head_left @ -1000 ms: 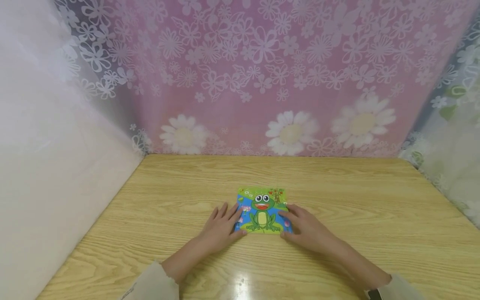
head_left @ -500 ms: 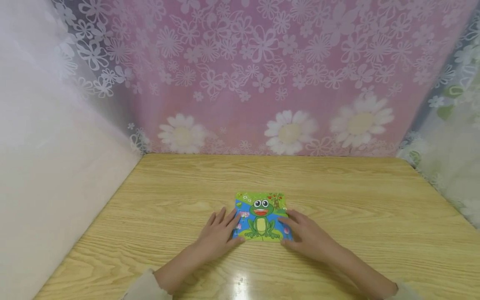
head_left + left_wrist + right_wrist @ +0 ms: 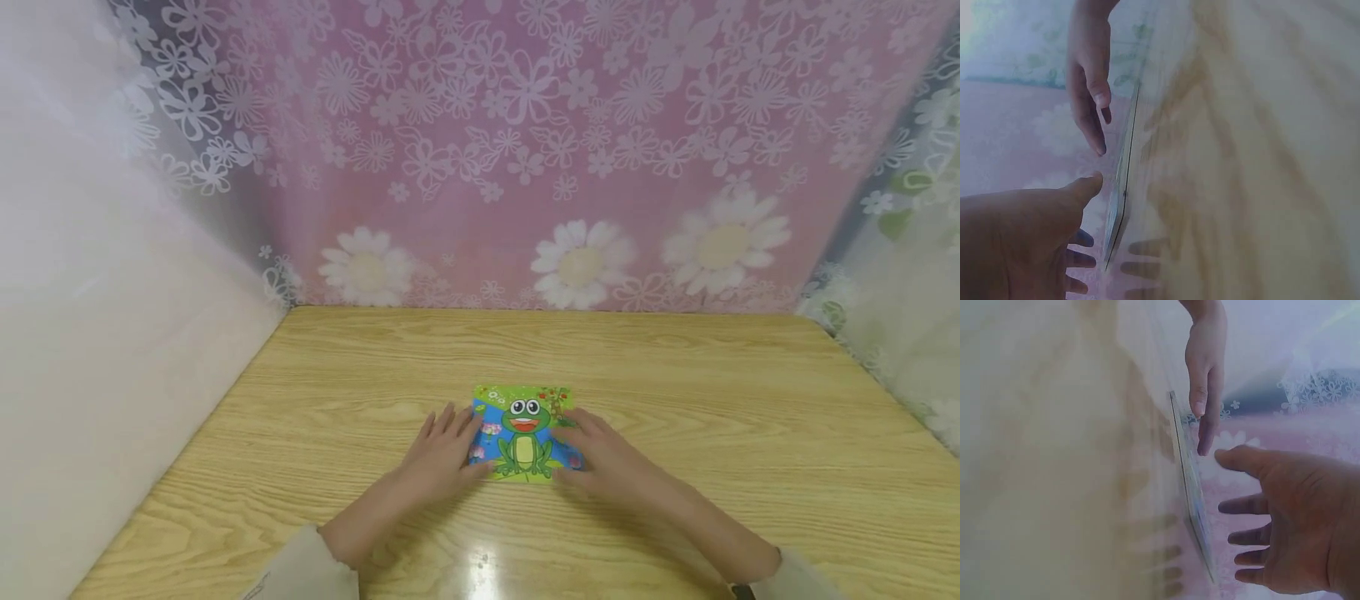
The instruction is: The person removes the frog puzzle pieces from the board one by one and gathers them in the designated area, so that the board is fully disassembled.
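A thin flat board with a cartoon frog picture point(image 3: 524, 450) lies on the table in the head view. Its layered edge shows in the left wrist view as a slim board side point(image 3: 1120, 203), and in the right wrist view as well. My left hand point(image 3: 438, 458) is at the board's left side, fingers spread and fairly straight. Over the right side is my right hand point(image 3: 618, 462), its fingers extended and covering part of the picture. Both wrist views show a small gap between the fingertips and the board. Neither hand grips anything.
The wood-grain table point(image 3: 360, 358) runs back to a pink flowered curtain point(image 3: 465, 167). A pale sheet point(image 3: 135, 275) borders the left side, and a flowered sheet point(image 3: 907, 317) hangs along the right. Light glares off the table near the front point(image 3: 482, 571).
The frog board slid slightly toward me between the first two frames, then stayed put. Since then my right hand has come up off its edge and shifted inward over the picture.
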The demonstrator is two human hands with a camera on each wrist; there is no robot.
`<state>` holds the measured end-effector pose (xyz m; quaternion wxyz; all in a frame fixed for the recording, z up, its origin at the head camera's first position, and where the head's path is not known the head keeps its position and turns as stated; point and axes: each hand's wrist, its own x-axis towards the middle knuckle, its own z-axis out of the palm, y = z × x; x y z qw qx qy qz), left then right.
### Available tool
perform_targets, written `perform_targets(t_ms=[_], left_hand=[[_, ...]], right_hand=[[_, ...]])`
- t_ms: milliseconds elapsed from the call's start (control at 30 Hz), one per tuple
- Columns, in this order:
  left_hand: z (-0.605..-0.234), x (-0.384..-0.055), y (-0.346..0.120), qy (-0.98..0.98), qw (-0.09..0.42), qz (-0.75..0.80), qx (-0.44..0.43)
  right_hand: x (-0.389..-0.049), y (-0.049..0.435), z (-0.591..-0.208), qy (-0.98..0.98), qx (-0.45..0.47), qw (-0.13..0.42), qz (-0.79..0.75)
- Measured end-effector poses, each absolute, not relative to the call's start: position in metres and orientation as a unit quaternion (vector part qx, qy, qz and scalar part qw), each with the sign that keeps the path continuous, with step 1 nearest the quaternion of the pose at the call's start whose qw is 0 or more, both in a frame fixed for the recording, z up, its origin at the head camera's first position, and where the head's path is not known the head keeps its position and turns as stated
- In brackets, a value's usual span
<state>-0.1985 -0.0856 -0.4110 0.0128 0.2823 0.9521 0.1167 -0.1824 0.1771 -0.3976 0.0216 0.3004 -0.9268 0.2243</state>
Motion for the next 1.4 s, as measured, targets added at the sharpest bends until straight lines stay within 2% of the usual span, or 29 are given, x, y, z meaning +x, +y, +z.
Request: perform_targets(t_ms=[200, 467, 800, 1100, 1400], left_hand=[[-0.41, -0.217, -0.085, 0.96, 0.051, 0.12, 0.246], [-0.408, -0.223, -0.086, 0.96, 0.089, 0.116, 0.237], [-0.408, -0.224, -0.085, 0.964, 0.086, 0.097, 0.233], [-0.408, -0.225, -0.085, 0.965, 0.089, 0.09, 0.23], [-0.41, -0.226, -0.084, 0.965, 0.093, 0.09, 0.229]], right_hand=[[-0.211, 0.159, -0.389, -0.907, 0.326, -0.04, 0.263], [-0.253, 0.135, -0.392, -0.896, 0.328, -0.058, 0.294], [-0.279, 0.11, -0.4, -0.927, 0.278, -0.025, 0.253], [-0.284, 0.102, -0.411, -0.93, 0.249, 0.018, 0.271], [-0.286, 0.104, -0.419, -0.917, 0.228, 0.024, 0.325]])
